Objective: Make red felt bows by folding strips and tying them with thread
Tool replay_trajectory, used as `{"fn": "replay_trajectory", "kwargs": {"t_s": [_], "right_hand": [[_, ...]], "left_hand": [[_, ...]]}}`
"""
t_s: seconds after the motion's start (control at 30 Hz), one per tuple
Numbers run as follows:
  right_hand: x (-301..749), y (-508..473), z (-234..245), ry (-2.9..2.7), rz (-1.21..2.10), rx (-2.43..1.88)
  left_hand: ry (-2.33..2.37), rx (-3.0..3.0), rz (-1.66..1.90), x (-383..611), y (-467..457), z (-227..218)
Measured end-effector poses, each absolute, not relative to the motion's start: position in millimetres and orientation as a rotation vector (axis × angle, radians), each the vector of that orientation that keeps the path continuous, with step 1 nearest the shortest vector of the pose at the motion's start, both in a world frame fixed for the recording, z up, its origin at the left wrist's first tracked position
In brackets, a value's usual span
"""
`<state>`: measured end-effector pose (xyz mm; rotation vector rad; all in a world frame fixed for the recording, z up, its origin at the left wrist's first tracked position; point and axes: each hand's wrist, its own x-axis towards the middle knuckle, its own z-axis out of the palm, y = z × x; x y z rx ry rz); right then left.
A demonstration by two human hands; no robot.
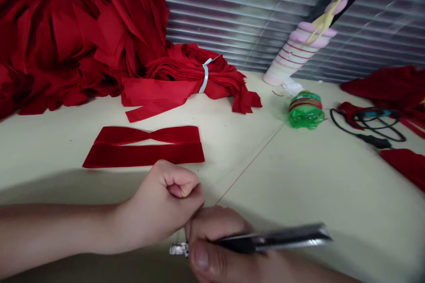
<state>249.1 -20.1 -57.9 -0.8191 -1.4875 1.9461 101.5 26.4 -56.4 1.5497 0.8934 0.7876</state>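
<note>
While my left hand (162, 203) hangs in a fist over the bench (348, 194), its fingers (182, 181) are together, nothing visible in them. Right hand (209, 247): fingers (202, 230) clamped on a metal tool (275, 239), maybe closed scissors, too blurred to tell.

Head view: two red strips (142, 154) lie flat just ahead of my hands, the upper one pinched mid-length. Status: those two sit apart. Still piled behind them: a red bundle (186, 75) tied with a pale blue band (206, 75), against a big red cloth heap (66, 31).
</note>
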Motion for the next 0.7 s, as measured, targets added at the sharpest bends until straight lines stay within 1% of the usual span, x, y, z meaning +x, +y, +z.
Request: {"fn": "replay_trajectory", "kwargs": {"t_s": [0.13, 0.37, 0.5, 0.57, 0.7], "right_hand": [[249, -22, -54, -1.484, 1.875, -0.823], [247, -16, -64, -1.128, 2.205, -0.639], [249, -11, -61, -1.190, 2.291, -0.626], [249, -12, -56, -1.305, 2.245, -0.688], [245, -26, -44, -1.383, 1.986, -0.866]], "left_hand": [[0.916, 1.494, 0.807, 105, 30, -59], [0.745, 1.472, 0.761, 103, 25, -64], [0.718, 1.446, 0.686, 101, 24, -66], [0.743, 1.458, 0.660, 101, 25, -64], [0.795, 1.479, 0.666, 102, 26, -60]]}}
